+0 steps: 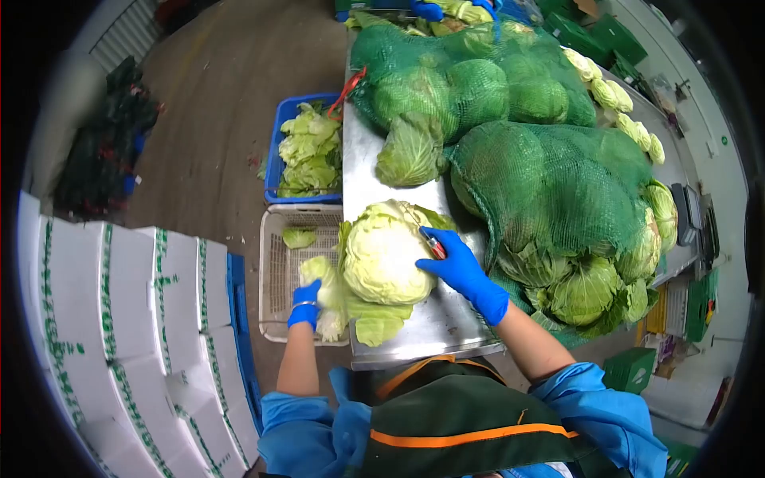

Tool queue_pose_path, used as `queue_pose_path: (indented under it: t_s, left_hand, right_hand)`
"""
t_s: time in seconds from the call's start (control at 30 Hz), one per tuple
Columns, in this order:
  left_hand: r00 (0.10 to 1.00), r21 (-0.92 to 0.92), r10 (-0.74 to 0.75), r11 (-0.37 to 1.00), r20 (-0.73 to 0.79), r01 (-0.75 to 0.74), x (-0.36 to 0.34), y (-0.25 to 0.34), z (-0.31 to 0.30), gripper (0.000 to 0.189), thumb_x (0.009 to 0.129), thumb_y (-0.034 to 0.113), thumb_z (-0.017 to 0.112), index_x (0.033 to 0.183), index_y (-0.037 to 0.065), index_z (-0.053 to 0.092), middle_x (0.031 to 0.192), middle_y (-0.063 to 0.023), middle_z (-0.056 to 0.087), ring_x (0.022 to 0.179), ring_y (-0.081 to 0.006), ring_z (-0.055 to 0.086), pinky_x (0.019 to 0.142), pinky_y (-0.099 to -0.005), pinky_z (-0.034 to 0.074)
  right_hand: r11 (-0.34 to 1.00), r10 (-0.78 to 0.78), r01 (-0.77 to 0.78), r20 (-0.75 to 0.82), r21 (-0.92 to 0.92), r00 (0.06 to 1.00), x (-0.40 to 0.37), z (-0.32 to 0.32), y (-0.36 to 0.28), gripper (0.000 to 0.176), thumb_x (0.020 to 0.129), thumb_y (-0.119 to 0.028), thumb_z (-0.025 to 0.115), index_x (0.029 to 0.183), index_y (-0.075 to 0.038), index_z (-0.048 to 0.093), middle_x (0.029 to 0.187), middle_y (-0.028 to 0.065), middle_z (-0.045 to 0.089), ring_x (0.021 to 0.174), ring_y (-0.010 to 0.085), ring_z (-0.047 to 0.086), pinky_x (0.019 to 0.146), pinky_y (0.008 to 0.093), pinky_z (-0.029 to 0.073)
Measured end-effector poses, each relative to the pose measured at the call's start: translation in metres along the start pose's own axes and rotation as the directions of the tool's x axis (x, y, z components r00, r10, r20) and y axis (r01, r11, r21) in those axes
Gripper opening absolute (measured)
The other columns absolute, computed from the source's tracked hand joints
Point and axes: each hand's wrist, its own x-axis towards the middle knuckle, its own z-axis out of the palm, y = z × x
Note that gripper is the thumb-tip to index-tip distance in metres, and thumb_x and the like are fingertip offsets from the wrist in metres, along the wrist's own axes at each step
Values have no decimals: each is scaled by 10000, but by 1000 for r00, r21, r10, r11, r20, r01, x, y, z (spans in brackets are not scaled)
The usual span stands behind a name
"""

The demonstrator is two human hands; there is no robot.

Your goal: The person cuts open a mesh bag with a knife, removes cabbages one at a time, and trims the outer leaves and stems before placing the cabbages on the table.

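A pale, trimmed cabbage point(388, 255) rests on the steel table point(362, 171) near its left edge, with loose outer leaves under and around it. My right hand point(464, 275), in a blue glove, is closed around a small knife with a red handle point(434, 245), its fingers close against the cabbage's right side. Over the beige crate, my gloved left hand point(305, 303) grips a slightly blurred cabbage leaf point(320, 275). Part of that leaf is hidden by the fingers.
Green net sacks of cabbages point(558, 191) cover the table's right side. One untrimmed cabbage point(411, 149) sits beyond mine. A beige crate point(271, 271) and a blue crate of leaves point(272, 159) adjoin the left edge. White boxes point(135, 319) are stacked at left. Another person's blue gloves point(428, 10) show at the top.
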Motion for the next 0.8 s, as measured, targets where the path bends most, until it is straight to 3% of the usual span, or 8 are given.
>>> queue_pose_path:
  t_s: [0.07, 0.13, 0.27, 0.3, 0.37, 0.43, 0.57, 0.8]
  left_hand:
    - [943, 403, 234, 907, -237, -124, -64, 88, -39, 720, 644, 315, 760, 1188, -67, 483, 1150, -284, 526, 1105, -360, 509, 961, -413, 373]
    - [492, 552, 794, 604, -357, -574, -92, 167, -60, 692, 684, 219, 745, 1243, -43, 432, 1212, -262, 487, 1114, -345, 497, 964, -400, 373]
    - [427, -139, 840, 493, 335, -859, -138, 286, -24, 755, 684, 225, 761, 1307, 24, 385, 1306, -207, 416, 1187, -330, 425, 1003, -383, 331]
    - [336, -48, 874, 376, 350, -926, -141, 292, -7, 849, 661, 276, 779, 1344, 39, 331, 1309, -214, 407, 1211, -326, 402, 1021, -390, 307]
    - [399, -175, 784, 529, 474, -830, -133, 296, 23, 994, 624, 343, 793, 1391, 69, 224, 1294, -254, 401, 1204, -360, 401, 1005, -401, 331]
    - [503, 168, 678, 498, 536, -850, -139, 301, 31, 924, 615, 354, 794, 1347, 49, 320, 1224, -244, 465, 1147, -372, 439, 963, -407, 370]
    - [405, 136, 791, 388, 458, -911, -141, 286, 33, 792, 616, 343, 793, 1255, 29, 446, 1143, -224, 519, 1072, -365, 485, 916, -405, 405]
    - [595, 5, 769, 611, 236, -792, -149, 249, 9, 704, 645, 347, 781, 1198, 15, 501, 1097, -216, 545, 1036, -328, 527, 889, -389, 428]
  right_hand:
    - [993, 61, -64, 37, 103, 997, -1, -3, 9, 561, 698, -191, 705, 1214, -100, 505, 1140, 138, 532, 1044, 255, 528, 931, 330, 396]
    - [967, 95, -95, 9, 238, 995, -6, 1, 11, 539, 725, -92, 692, 1226, -72, 493, 1180, 77, 544, 1050, 163, 507, 928, 293, 387]
    - [977, 128, -99, -145, 191, 981, -10, 23, 13, 538, 705, -87, 658, 1209, -44, 477, 1137, 103, 511, 1018, 202, 513, 892, 300, 410]
    - [977, 125, -96, -151, 190, 981, -8, 22, 2, 538, 705, -87, 658, 1209, -44, 477, 1137, 103, 511, 1018, 202, 513, 892, 300, 410]
    - [969, 150, -166, -99, -182, 984, -6, 16, -24, 628, 663, -171, 696, 1222, -40, 440, 1107, 149, 448, 985, 260, 510, 891, 320, 415]
    - [963, 193, -207, -93, -174, 977, -5, 17, -25, 686, 631, -226, 712, 1220, -35, 418, 1084, 177, 404, 955, 301, 500, 893, 347, 419]
    - [926, 218, -258, -167, -275, 962, -13, 18, -24, 636, 652, -191, 679, 1215, -42, 425, 1136, 194, 404, 992, 323, 505, 855, 373, 436]
    - [872, 307, -368, -225, -323, 925, -30, -19, 64, 513, 682, -45, 584, 1182, -113, 493, 1051, 154, 496, 918, 336, 553, 779, 391, 459]
